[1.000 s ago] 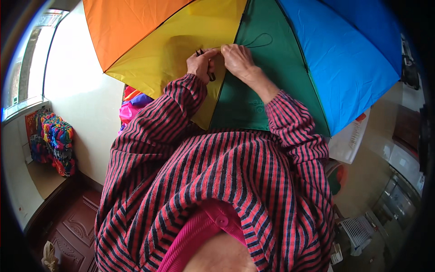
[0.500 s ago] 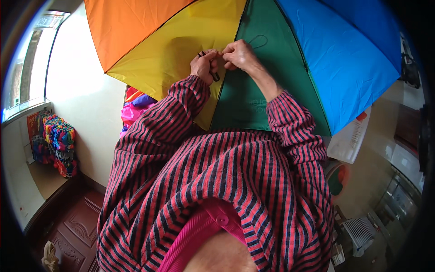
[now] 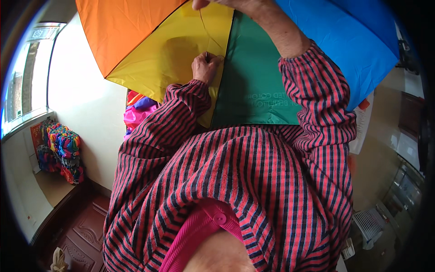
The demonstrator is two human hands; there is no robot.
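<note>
A rainbow-coloured umbrella canopy is spread out before me, its orange, yellow, green and blue panels showing. My left hand is closed by the seam between the yellow and green panels. A thin dark rod pokes out between its fingers; the rest of the rod is hidden. My right hand is raised at the top edge, partly cut off by the frame. Its fingertips are pinched on a thin thread, which runs in a slack curve down to near my left hand.
Bundles of multicoloured cord hang at the left by the window. Pink and purple cloth lies beyond my left sleeve. A dark red carved panel is at lower left, and a white slatted thing at lower right.
My right hand has moved up and away from the left, drawing the thread out between them. The left hand has stayed near the seam and turned, so its back shows.
</note>
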